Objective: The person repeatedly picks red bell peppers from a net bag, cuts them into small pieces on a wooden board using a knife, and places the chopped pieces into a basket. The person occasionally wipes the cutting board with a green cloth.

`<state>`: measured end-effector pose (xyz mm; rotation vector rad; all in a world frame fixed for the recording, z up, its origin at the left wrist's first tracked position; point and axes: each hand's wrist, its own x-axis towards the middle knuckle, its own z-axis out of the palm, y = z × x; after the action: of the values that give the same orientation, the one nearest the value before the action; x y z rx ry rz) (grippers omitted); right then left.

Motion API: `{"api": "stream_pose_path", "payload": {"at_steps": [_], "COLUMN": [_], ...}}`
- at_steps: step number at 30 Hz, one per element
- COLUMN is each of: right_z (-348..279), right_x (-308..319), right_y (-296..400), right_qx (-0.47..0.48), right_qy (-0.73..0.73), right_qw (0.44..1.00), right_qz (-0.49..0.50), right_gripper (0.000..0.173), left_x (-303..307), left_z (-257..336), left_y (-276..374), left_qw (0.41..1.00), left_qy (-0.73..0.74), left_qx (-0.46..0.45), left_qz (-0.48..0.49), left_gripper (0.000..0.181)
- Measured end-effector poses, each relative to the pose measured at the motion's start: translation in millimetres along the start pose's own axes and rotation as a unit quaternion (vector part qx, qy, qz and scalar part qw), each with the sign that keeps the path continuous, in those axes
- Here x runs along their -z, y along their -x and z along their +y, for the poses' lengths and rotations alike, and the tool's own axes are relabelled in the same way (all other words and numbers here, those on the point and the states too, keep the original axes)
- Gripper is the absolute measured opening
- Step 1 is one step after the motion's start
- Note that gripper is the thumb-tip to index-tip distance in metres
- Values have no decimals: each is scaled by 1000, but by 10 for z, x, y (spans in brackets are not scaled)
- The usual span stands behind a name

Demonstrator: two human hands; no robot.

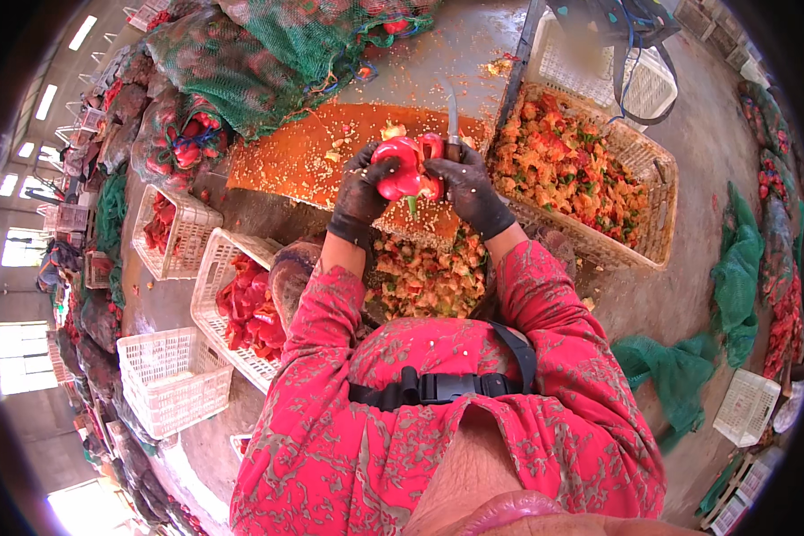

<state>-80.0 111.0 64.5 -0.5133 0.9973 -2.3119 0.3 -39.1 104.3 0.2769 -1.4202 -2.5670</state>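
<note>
A red bell pepper [399, 167], split open with its green stem pointing down, is held between both hands above an orange board [288, 164] strewn with seeds. My left hand [365, 187], in a dark glove, grips the pepper's left side. My right hand [467, 187], gloved too, has a knife [453, 124] with its blade pointing away from me, while its fingers touch the pepper's right part. Pepper cores and scraps [432, 275] lie heaped below the board, between my legs.
A crate [663, 221] of pepper cores stands at the right. Green mesh sacks [241, 74] of peppers lie at the upper left. White plastic crates [174, 382] stand at the left, two with red pepper pieces [251, 308]. Green netting [677, 375] lies on the floor at right.
</note>
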Motion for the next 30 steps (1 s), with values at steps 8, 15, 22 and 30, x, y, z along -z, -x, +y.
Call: {"api": "stream_pose_path", "payload": {"at_steps": [8,15,22,30], "right_z": [-118,-119,-83,-82], "right_x": [72,184,246,270], "right_y": [-64,-147,-137,-127], "right_qx": [28,55,58,98], "right_qy": [-13,100,306,137], "right_qw": [999,993,950,985], "right_qz": [28,30,8,23], "right_gripper": [27,21,23,16], "left_x": [230,-290,-237,-12], "left_z": [-304,-22,-316,-10], "left_y": [-162,212,58,353], "left_qw": [995,646,755,955], "left_qy": [30,-676,-625,-213], "left_qx": [56,-351,-189,105], "left_qz": [81,-55,-60,-179], "left_gripper": [44,46,32,14]}}
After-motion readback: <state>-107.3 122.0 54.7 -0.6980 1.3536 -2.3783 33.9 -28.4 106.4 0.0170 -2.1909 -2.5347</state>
